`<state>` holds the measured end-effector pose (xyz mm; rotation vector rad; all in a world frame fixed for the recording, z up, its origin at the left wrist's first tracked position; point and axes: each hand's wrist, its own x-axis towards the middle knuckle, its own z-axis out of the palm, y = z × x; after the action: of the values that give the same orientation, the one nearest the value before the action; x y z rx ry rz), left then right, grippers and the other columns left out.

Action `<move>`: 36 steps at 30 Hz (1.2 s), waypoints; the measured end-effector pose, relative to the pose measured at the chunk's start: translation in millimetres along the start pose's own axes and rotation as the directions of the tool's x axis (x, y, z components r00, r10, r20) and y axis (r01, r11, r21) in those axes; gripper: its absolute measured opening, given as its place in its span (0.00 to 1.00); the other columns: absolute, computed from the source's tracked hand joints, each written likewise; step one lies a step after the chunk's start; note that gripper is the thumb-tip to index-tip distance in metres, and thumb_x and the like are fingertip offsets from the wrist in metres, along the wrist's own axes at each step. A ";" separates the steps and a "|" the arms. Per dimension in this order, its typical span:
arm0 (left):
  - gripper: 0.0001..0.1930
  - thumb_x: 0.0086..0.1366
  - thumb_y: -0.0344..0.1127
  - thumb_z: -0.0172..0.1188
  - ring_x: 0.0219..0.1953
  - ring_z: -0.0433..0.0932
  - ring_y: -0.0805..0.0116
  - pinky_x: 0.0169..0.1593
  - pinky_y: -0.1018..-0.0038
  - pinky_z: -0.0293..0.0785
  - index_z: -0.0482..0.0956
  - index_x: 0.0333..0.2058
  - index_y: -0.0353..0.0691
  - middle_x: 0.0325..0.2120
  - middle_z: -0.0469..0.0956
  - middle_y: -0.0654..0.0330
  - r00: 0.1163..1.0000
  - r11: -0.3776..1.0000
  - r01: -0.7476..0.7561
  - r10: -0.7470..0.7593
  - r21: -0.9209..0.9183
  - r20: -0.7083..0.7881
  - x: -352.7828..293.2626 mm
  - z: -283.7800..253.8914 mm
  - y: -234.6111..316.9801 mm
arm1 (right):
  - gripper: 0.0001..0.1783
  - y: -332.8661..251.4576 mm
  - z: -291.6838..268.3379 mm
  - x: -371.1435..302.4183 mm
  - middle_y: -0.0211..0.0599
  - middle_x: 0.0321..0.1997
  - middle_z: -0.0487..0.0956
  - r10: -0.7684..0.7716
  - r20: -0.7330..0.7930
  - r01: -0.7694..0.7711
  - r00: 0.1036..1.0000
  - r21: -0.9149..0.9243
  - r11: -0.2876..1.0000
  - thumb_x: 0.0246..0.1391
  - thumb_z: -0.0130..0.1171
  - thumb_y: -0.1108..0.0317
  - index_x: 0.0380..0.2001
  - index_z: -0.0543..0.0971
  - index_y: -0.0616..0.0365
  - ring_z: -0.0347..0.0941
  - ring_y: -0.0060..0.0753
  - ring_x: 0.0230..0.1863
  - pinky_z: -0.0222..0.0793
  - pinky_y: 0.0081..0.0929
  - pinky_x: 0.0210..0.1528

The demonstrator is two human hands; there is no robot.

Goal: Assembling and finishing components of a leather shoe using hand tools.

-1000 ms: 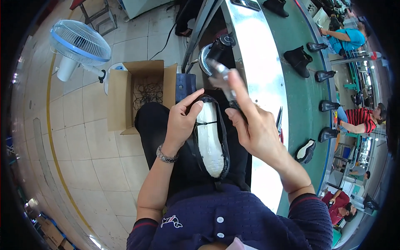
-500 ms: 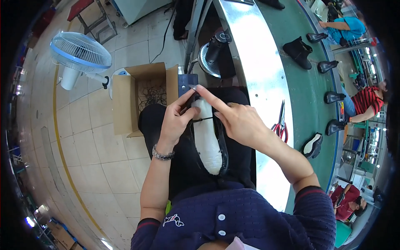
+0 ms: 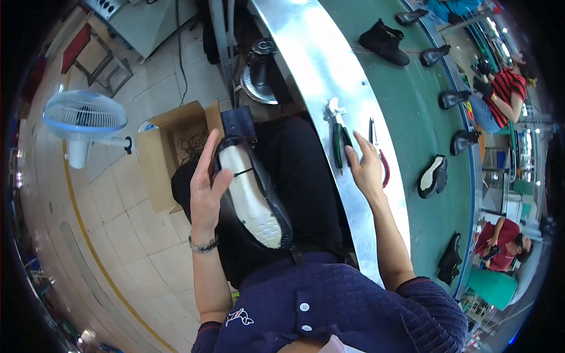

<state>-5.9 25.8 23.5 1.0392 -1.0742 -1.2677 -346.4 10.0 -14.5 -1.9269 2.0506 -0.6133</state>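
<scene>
Since the earlier frames, the right hand [image 3: 366, 170] is no longer working at the shoe [image 3: 250, 197] and is now reaching to the metal bench [image 3: 306, 53], while the left hand [image 3: 207, 188] is still keeping the shoe on the lap. Going from the left, a white and blue fan [image 3: 85, 117] is standing on the tiled floor, and beside it an open brown cardboard box [image 3: 176, 147] is sitting with dark thin scraps inside, probably placed there so the waste is falling close to the seat. The left hand is holding the black shoe sole-up, its fingers curled around the toe end with the thumb pressing on the pale insole, which is keeping the bottom turned toward the person. The right hand is lying with fingers spread and nearly flat, gripping nothing, its fingertips touching the green-handled pliers [image 3: 338, 138] and just beside the red-handled scissors [image 3: 379, 156]; the tools are lying within easy reach. Further right, several black shoes [image 3: 385, 42] are resting apart on the green conveyor belt [image 3: 424, 106]. I cannot see any label clearly.
</scene>
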 end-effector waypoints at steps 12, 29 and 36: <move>0.10 0.68 0.32 0.57 0.55 0.76 0.60 0.54 0.71 0.69 0.84 0.41 0.32 0.53 0.77 0.48 0.922 0.802 0.057 0.186 0.595 -0.339 -31.2 35.1 -0.5 | 0.23 50.2 -42.5 -55.1 0.38 0.29 0.81 0.548 0.266 -0.602 0.793 0.200 0.773 0.49 0.67 0.69 0.48 0.75 0.64 0.78 0.28 0.27 0.73 0.25 0.29; 0.06 0.67 0.29 0.57 0.27 0.82 0.59 0.31 0.73 0.75 0.79 0.34 0.32 0.47 0.80 0.47 0.855 0.675 -0.083 0.426 0.733 -0.296 -31.8 34.4 -15.3 | 0.33 -139.5 -61.7 -76.2 0.20 0.23 0.65 -0.256 0.930 -0.893 0.264 0.336 0.298 0.62 0.45 0.34 0.42 0.72 0.58 0.62 0.16 0.21 0.61 0.16 0.23; 0.07 0.69 0.28 0.54 0.27 0.80 0.65 0.32 0.74 0.74 0.78 0.35 0.31 0.47 0.81 0.50 0.853 0.644 -0.130 0.460 0.754 -0.245 -28.2 29.3 -15.6 | 0.34 -149.6 -46.2 -80.2 0.28 0.13 0.67 -0.071 0.919 -0.703 0.389 0.346 0.622 0.64 0.46 0.38 0.19 0.71 0.58 0.67 0.20 0.18 0.64 0.20 0.19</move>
<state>-37.9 53.4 13.1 1.5479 -1.3610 -0.2652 -229.1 90.7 88.7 -0.8733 1.1312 -0.1269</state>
